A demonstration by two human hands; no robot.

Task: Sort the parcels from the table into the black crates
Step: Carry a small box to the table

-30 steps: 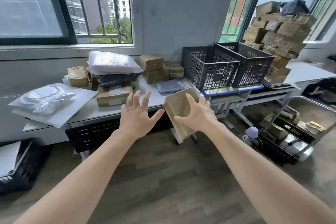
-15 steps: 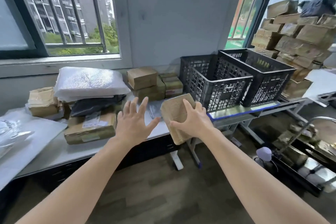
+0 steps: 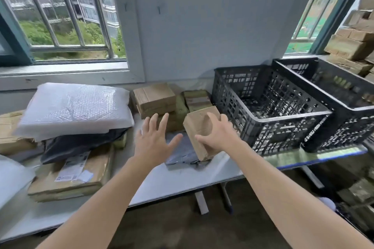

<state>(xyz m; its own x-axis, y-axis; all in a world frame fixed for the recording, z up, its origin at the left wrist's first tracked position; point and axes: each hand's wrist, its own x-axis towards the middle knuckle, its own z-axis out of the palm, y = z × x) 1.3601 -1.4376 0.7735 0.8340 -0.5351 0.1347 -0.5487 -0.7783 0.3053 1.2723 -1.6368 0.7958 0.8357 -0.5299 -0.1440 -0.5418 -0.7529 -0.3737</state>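
Holding a small brown parcel in the air just above the surface, the right grip is clamped on it, with the fingers curled over its far edge and the thumb pressed on its near face. The parcel is tilted, its low end over a grey mailer bag that lies flat on the surface. It sits just left of the left black crate and outside it. The right black crate stands right beside the first one, their walls touching.

The left grip is apart, fingers spread and straight, holding nothing. It hovers just left of the parcel without touching it.

Behind both grips, against the wall, is a stack of brown boxes. Further left a white bubble-wrap parcel lies on top of a dark plastic bag, which in turn rests on a flat cardboard parcel with a white label. At the far right, beyond the crates, more cardboard boxes are piled by a window.
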